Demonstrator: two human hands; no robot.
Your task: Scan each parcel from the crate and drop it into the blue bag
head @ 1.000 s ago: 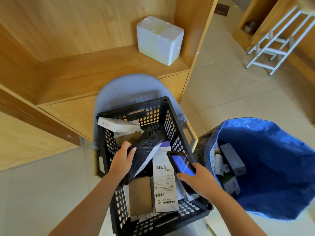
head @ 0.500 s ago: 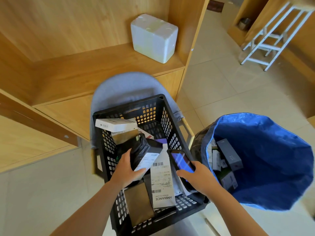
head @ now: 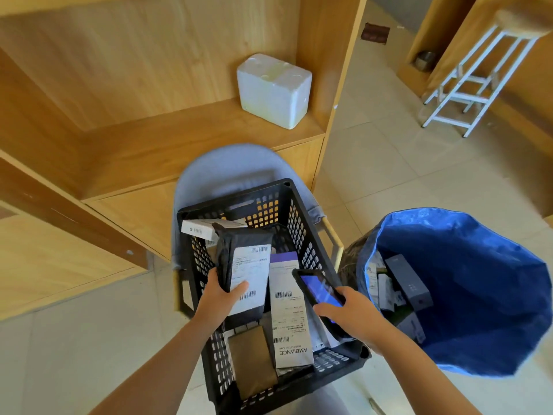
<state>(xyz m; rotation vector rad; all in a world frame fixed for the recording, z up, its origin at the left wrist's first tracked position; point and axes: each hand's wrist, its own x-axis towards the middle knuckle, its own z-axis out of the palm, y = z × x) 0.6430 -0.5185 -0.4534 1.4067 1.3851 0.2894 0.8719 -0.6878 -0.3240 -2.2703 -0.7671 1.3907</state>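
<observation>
A black plastic crate (head: 302, 226) sits on a grey chair and holds several parcels. My left hand (head: 220, 298) grips a black poly-mailer parcel (head: 244, 265) above the crate, its white barcode label facing up, thumb on the label. My right hand (head: 353, 317) holds a dark scanner phone (head: 318, 290) with a lit blue screen, just right of that parcel. A white AMBIANCE box (head: 288, 313) and a brown parcel (head: 254, 360) lie in the crate. The blue bag (head: 484, 298) stands open at the right, with several boxes inside.
A white foam box (head: 273, 89) stands on the wooden shelf (head: 167, 148) behind the crate. The grey chair (head: 227, 166) back rises behind the crate. A white metal stool (head: 472, 85) is at the far right on the tiled floor (head: 389, 163).
My left hand lifted the black parcel out of the pile and turned it so its label faces up. The phone moved slightly toward it.
</observation>
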